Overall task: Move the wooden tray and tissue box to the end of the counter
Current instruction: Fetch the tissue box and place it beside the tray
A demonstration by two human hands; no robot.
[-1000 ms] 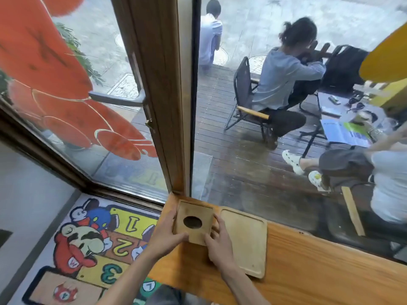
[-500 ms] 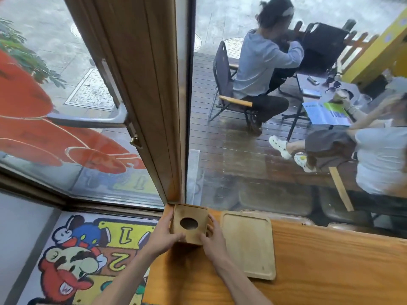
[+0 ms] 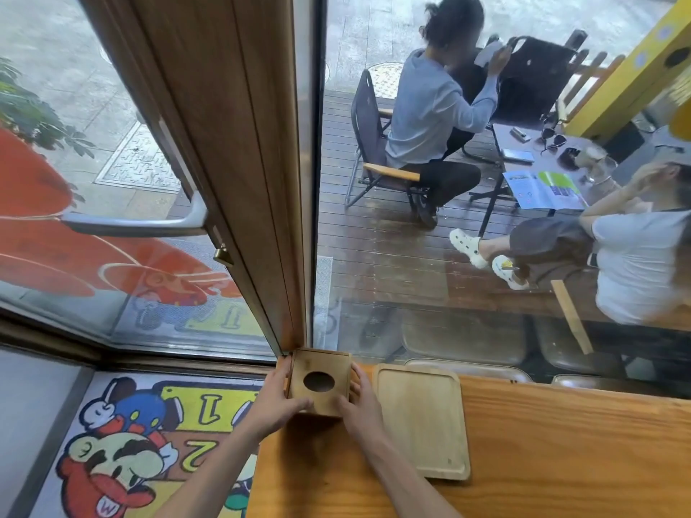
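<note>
**Box and tray at the counter's left end**

Wooden counter runs under you, and your two hands are clamped on the one tissue box: your left hand presses its left side, your right hand its right side, fingers wrapped on the wood. You've got the box at the counter's far left corner, up by the wooden door frame. Its top shows one dark oval hole, and you can't tell whether any tissue sits inside. One wooden tray lies flat just to the right of the box, nothing in it, your right hand just beside its left rim. Down on the floor to your left, a cartoon mat reads "1" and "2". Past the glass, two people sit on the deck: one in a folding chair, the other at the right edge. An open booklet lies on their table.
</note>
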